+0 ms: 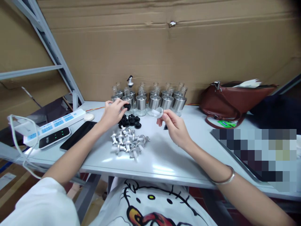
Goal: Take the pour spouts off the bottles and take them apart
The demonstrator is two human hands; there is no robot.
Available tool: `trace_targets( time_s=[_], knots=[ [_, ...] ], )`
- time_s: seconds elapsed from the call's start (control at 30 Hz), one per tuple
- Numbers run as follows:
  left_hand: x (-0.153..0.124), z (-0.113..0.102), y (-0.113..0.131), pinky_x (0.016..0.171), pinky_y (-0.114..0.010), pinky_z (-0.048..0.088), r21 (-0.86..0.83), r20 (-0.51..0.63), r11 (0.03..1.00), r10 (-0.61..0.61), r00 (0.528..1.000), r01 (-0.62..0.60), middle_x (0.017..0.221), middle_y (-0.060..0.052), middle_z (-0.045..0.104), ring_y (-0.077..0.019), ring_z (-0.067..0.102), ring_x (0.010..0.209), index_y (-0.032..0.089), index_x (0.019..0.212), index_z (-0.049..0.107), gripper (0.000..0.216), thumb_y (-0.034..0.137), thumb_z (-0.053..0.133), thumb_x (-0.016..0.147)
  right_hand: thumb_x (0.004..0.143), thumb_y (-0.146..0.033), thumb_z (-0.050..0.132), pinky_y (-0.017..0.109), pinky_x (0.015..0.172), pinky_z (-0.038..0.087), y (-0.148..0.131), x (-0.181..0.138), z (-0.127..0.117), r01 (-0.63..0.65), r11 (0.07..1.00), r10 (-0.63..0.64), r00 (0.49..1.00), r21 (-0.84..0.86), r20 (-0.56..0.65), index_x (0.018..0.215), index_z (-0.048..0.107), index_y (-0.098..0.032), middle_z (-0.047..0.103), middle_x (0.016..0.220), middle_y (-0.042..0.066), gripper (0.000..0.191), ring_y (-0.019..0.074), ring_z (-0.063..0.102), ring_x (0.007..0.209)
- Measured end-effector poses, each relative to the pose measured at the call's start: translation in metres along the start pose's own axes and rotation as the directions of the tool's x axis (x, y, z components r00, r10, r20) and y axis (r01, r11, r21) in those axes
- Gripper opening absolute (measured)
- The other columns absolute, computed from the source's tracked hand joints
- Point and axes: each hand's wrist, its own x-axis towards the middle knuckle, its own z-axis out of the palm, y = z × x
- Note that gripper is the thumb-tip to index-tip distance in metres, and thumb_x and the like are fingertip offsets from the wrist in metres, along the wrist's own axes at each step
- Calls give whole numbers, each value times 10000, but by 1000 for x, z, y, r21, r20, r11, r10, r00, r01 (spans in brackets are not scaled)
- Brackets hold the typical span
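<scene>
My left hand (114, 111) pinches a black stopper (127, 106) just above a pile of similar black stoppers (131, 121). Between the fingers of my right hand (173, 125) is a silver pour spout (158, 112) with a pale stem pointing left. A heap of loose silver spouts (128, 142) lies in front of the black pile. Behind both hands stand two rows of glass bottles with steel sleeves (154, 102). One back-row bottle carries a fitted pourer (130, 81) with a black tip. A small black piece (166, 127) lies partly hidden by my right hand.
On the left are a power strip (57, 125), a white-and-black device (55, 138), a dark phone or tablet (78, 135) and a round white object (89, 117). A brown bag (235, 100) and a blurred-out flat device (235, 157) occupy the right. Cardboard (150, 47) walls the back.
</scene>
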Motion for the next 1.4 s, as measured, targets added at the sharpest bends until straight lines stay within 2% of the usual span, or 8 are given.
trace_targets(
  time_s=[0.1, 0.27, 0.5, 0.7, 0.9, 1.03, 1.23, 1.4],
  knots=[
    [-1, 9, -4, 953, -465, 275, 98, 117, 995, -5, 993, -7, 1101, -85, 618, -246, 589, 978, 219, 1157, 567, 281, 231, 393, 937, 942, -506, 387, 283, 682, 415, 0, 1, 1, -7, 1000, 7, 1000, 0, 4, 814, 518, -212, 586, 714, 1, 347, 135, 531, 659],
    [-3, 15, -6, 922, -504, 283, 231, 181, 973, -46, 982, 3, 1069, -111, 648, -279, 599, 959, 190, 1145, 537, 260, 205, 399, 925, 942, -493, 386, 294, 685, 416, 0, 0, 2, -21, 999, 21, 1000, -34, 9, 837, 525, -213, 607, 726, 7, 330, 145, 546, 662],
    [-4, 20, -12, 869, -469, 299, 263, 215, 965, -72, 974, 14, 1018, -95, 697, -279, 623, 932, 205, 1046, 570, 198, 187, 438, 899, 953, -402, 371, 291, 644, 424, -7, 0, 1, 15, 981, 9, 993, -195, 121, 963, 561, -190, 685, 875, 70, 286, 171, 608, 746],
    [-3, 23, -13, 863, -498, 295, 275, 235, 961, -80, 969, 12, 1049, -126, 689, -310, 617, 975, 176, 1070, 614, 273, 182, 389, 915, 928, -344, 444, 275, 604, 405, -7, -2, 3, 27, 959, 24, 984, -281, 178, 1031, 562, -179, 706, 816, 59, 227, 177, 617, 728],
    [-3, 21, -9, 860, -481, 292, 309, 199, 951, -81, 977, 16, 1002, -106, 687, -288, 616, 946, 197, 1015, 621, 241, 177, 412, 898, 922, -385, 484, 296, 667, 395, -4, -1, 2, 121, 917, -44, 978, -380, 205, 898, 671, -203, 670, 687, 25, 261, 170, 589, 676],
    [-4, 22, -10, 862, -474, 292, 304, 201, 952, -76, 977, 11, 995, -98, 683, -277, 613, 938, 209, 1012, 622, 239, 171, 421, 889, 910, -372, 517, 312, 699, 415, -1, -1, 3, 163, 900, -69, 969, -405, 237, 977, 695, -213, 681, 736, 32, 247, 166, 576, 656],
    [-3, 23, -11, 868, -477, 281, 271, 236, 962, -55, 970, -11, 1040, -115, 678, -277, 616, 950, 197, 1037, 625, 298, 140, 368, 897, 917, -247, 473, 312, 709, 433, 3, -2, 5, 183, 891, -45, 947, -415, 319, 1126, 646, -172, 693, 858, 76, 282, 192, 600, 759],
    [-3, 22, -11, 879, -489, 273, 279, 248, 960, -45, 968, -27, 1065, -115, 677, -279, 625, 955, 194, 1050, 607, 316, 104, 350, 889, 912, -189, 459, 322, 751, 432, 3, -3, 6, 199, 884, -41, 934, -423, 354, 1064, 630, -150, 694, 794, 63, 233, 191, 617, 748]
  ],
)
